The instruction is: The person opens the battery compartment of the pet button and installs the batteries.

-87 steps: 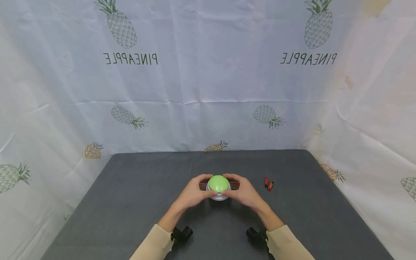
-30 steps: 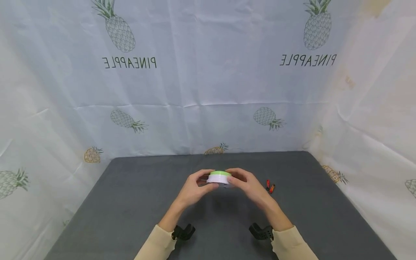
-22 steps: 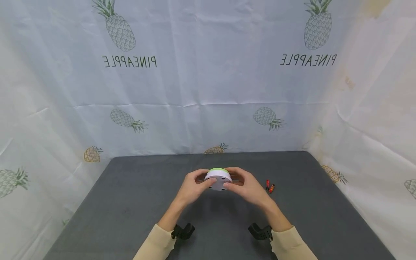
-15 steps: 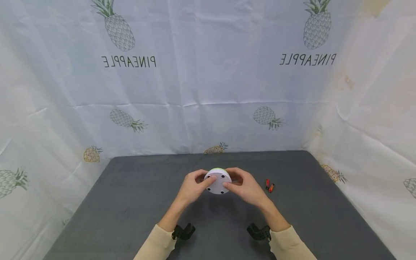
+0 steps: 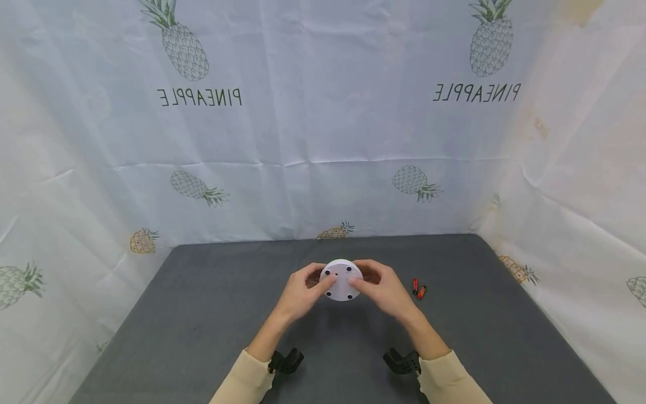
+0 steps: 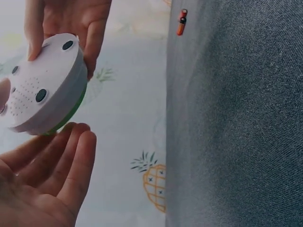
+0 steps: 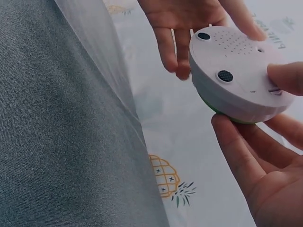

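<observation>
1. The round device (image 5: 341, 289) is white, edged green, with black pads (image 7: 225, 76) and clustered dots (image 7: 234, 45).
2. Two batteries (image 5: 421, 292) are red-orange and black.
3. The cloth (image 5: 323, 129) is white, printed with green and orange pineapples (image 6: 156, 187).
4. The tabletop (image 5: 202, 314) is dark grey.
5. The sleeves (image 5: 244, 379) are beige.

The head camera looks forward and down from above the near side of the surface (image 5: 227, 320), and farther away it sees the cloth (image 5: 323, 129). Each wrist camera looks from much nearer: the left one along the left hand (image 6: 47, 179), with the surface at picture right, the right one along the right hand (image 7: 267, 177), with the surface at picture left. All three views share the round white device (image 5: 342, 289) and both hands.
</observation>
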Motion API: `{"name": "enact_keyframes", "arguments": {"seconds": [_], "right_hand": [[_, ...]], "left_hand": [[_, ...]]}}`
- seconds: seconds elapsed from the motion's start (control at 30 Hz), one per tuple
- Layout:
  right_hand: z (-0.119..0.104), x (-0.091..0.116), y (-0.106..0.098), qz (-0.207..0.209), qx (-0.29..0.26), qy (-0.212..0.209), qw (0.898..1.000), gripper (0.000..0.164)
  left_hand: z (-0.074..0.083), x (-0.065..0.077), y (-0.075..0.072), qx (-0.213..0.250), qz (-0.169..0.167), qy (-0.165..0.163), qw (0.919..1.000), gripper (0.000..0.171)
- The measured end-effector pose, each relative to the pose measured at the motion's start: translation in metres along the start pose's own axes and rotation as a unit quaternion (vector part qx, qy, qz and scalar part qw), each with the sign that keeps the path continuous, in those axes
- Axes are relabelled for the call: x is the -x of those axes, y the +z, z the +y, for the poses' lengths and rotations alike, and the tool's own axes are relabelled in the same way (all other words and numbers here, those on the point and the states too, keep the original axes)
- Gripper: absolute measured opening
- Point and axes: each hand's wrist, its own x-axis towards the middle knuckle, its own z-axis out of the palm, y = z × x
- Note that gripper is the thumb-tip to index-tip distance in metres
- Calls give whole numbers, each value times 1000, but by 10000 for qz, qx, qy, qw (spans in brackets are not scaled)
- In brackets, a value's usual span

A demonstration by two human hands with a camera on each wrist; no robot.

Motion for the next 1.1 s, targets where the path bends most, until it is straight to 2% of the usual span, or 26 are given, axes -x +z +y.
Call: {"name": "enact_keyframes", "arguments": {"seconds": [0.1, 0.23, 0.47, 0.6, 0.7, 0.8, 0.93, 1.03, 1.1], "right_hand": [[0, 0, -1, 92, -108, 166, 9998, 43], [1, -1, -2, 136, -290, 448, 9985, 41], [1, -5, -3, -33, -484, 759, 9959, 42], [1, -6, -1, -337, -584, 744, 9949, 40], [1, -6, 1, -510, -609, 697, 9944, 40], [1, -5, 4, -504, -597, 675, 9947, 41], [-1, -2, 7, -162, -349, 609, 9974, 42], [-6, 1, 9, 466, 87, 437, 9979, 36], [-10, 3, 11, 926, 449, 254, 9944, 30]], "left_hand": [[-1, 1, 1, -87, -68, 272, 9996, 46], [-1, 1, 2, -218, -290, 578, 9977, 68], [1, 3, 5, -310, -714, 370, 9963, 104], [0, 3, 7, -398, -811, 333, 9954, 112], [-1, 3, 8, -462, -783, 347, 9953, 110], [-1, 4, 8, -501, -680, 403, 9956, 106], [-1, 4, 8, -484, -547, 450, 9963, 105], [-2, 3, 9, -491, -381, 527, 9967, 106], [-1, 3, 9, -548, -224, 599, 9964, 107]]}}
